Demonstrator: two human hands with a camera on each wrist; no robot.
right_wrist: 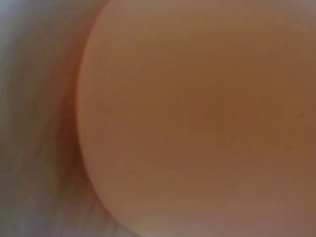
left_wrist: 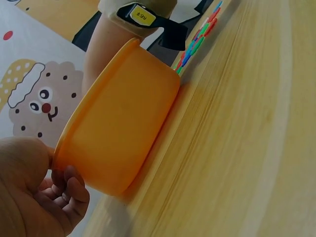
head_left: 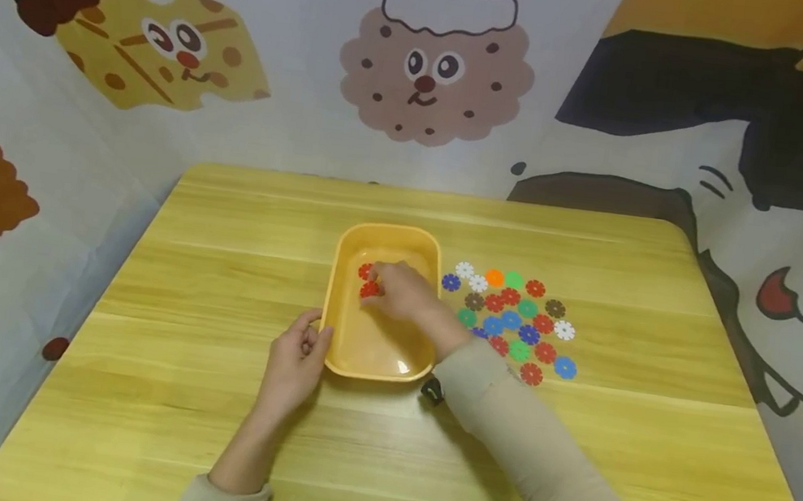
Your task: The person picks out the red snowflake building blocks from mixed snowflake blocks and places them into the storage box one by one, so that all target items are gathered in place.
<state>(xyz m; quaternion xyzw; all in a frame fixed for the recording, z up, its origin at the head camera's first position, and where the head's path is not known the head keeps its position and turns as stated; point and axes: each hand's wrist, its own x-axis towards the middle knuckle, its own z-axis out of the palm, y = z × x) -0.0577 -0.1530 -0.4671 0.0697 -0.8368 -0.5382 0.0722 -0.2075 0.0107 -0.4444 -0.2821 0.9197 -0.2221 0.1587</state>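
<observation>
My left hand (head_left: 293, 361) grips the near-left rim of a yellow-orange plastic tray (head_left: 377, 374). In the left wrist view, the left hand (left_wrist: 42, 192) has curled fingers against the outside wall of the tray (left_wrist: 118, 118), just under the lip. My right hand (head_left: 403, 290) reaches down into the tray from the right. Its thumb and fingertips pinch a red notched plastic disc (head_left: 369, 289). Just beyond lies another red disc (head_left: 365, 270) on the tray floor. The right wrist view is blurred and filled by the close tray wall (right_wrist: 197, 118).
Right of the tray, several flower-shaped discs (head_left: 528, 308) in red, blue, green, white, brown and orange lie spread on the wooden table (head_left: 224, 256). My right forearm (head_left: 521, 443) crosses the table's near right side. A cartoon-printed cloth (head_left: 273, 139) hangs behind.
</observation>
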